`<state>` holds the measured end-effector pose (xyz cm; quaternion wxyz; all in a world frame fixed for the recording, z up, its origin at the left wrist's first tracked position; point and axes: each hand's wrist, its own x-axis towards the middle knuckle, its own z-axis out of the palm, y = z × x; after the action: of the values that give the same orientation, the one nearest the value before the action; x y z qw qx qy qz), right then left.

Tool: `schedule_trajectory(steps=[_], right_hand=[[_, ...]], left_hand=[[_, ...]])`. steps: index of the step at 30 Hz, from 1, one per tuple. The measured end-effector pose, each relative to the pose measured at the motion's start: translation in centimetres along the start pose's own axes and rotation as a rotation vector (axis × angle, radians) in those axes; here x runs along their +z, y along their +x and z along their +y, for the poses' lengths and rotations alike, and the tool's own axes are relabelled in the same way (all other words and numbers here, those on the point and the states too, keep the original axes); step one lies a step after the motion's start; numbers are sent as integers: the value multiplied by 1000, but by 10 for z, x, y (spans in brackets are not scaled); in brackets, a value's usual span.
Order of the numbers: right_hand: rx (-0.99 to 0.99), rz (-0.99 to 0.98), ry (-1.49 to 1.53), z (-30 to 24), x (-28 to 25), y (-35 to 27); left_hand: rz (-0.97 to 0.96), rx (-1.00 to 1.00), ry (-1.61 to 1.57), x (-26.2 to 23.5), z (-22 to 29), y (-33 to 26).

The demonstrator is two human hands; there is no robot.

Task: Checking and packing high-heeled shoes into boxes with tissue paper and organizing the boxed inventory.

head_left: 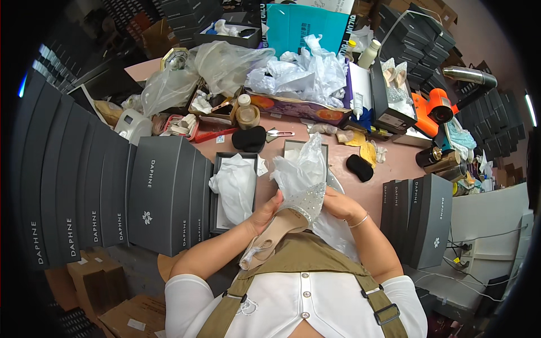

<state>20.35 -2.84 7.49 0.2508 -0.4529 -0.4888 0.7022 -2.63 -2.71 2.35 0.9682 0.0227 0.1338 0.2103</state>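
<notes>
A beige pointed shoe (282, 225) with a glittering silver toe lies sole-up between my hands, close to my chest. My left hand (264, 211) grips its side near the middle. My right hand (336, 204) holds the toe end, where white tissue paper (301, 163) sticks up out of the shoe. An open grey shoe box (216, 191) lined with crumpled white paper lies just left of my hands. A second open box (287, 145) lies behind the tissue.
Rows of closed dark grey shoe boxes (112, 191) stand at my left, and a few more boxes (420, 217) at my right. Two black pads (249, 138) (359, 167), plastic bags (225, 65), a teal bag (304, 25), bottles and an orange tool (437, 112) crowd the pink table (369, 188).
</notes>
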Motion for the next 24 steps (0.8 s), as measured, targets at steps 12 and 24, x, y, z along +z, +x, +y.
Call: schedule_trajectory(steps=[12, 24], right_hand=[[-99, 166, -246, -2, -2, -33], [-138, 246, -356, -10, 15, -32]], left_hand=[[342, 463, 381, 13, -14, 0], [285, 86, 1103, 46, 5, -28]])
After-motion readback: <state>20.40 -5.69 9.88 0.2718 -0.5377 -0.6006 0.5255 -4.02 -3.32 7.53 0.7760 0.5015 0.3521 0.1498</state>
